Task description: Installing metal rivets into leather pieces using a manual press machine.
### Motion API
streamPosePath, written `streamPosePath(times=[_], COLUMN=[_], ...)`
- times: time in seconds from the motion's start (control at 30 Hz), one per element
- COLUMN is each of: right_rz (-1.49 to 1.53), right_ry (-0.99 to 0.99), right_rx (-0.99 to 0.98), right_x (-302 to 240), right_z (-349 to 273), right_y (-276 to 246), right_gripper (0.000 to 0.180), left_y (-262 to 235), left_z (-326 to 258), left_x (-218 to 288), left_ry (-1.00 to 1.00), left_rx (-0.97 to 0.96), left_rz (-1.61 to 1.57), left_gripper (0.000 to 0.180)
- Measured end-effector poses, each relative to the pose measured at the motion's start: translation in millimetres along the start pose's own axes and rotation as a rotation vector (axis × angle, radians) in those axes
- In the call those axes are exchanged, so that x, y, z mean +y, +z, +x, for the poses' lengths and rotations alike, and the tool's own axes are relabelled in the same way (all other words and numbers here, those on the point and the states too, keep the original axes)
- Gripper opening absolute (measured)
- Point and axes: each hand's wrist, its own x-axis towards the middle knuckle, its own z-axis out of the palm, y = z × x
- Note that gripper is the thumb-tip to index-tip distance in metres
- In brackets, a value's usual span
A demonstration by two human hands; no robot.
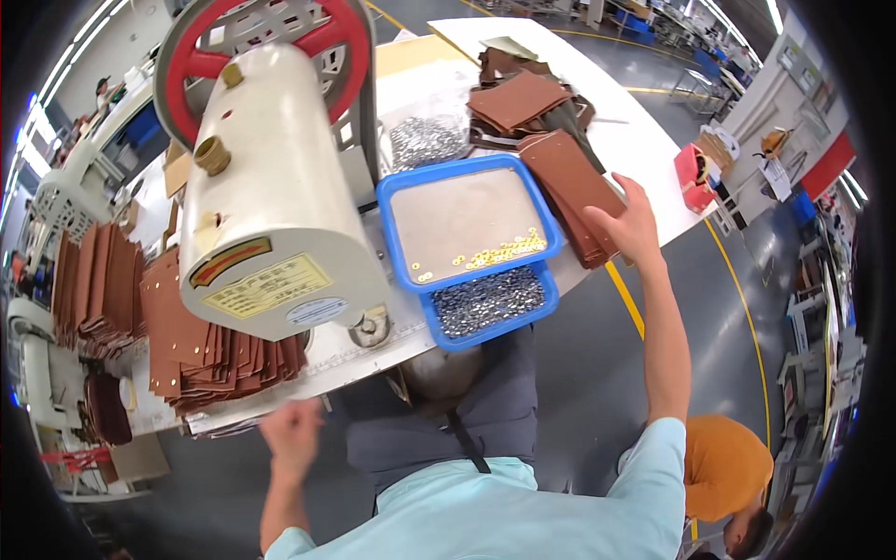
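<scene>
My right hand (635,224) is open, thumb and fingers apart, at the near right end of a stack of brown leather pieces (567,187). Curled and slightly blurred, my left hand (291,437) is below the table's front edge; what its fingers hold, if anything, I cannot make out. Near it lies a large pile of brown leather pieces (219,359) with small brass-coloured fasteners. A blue tray (385,210) contains loose gold-coloured rings (504,250). Below it, a second blue tray (455,343) is filled with small silvery metal parts (490,303).
A cream press machine (271,177) with a red-spoked wheel (350,47) takes up the table's left side. Behind the trays are a clear bag of metal parts (429,140) and more leather (518,100). Another person in orange (726,467) is at lower right.
</scene>
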Motion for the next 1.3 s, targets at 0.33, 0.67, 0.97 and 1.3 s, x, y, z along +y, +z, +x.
streamPosePath(times=[0.33, 0.67, 0.97, 1.3], right_rz=[-0.427, 0.81, 0.935, 0.598], right_ry=[0.291, 0.378, 0.411, -0.051], right_rx=[-0.47, 0.157, -1.06, -0.695], right_x=[-19.1, -21.0, -87.9, -159.6], right_z=[19.4, -18.7, -185.2, -48.0], right_y=[-2.0, -43.7, -6.0, 59.5], right_gripper=[0.104, 0.036, 0.016, 0.019], left_y=[100.4, 112.1, 133.5, 106.0], left_z=[-44.9, -11.6, 20.3, -3.1], left_x=[46.0, 71.1, 122.6, 99.7], left_ry=[0.208, 0.41, 0.234, -0.073], left_rx=[-0.288, -0.342, -0.463, -0.394], left_rz=[-0.218, -0.214, -0.964, -0.805], left_gripper=[0.01, 0.02, 0.058, 0.031])
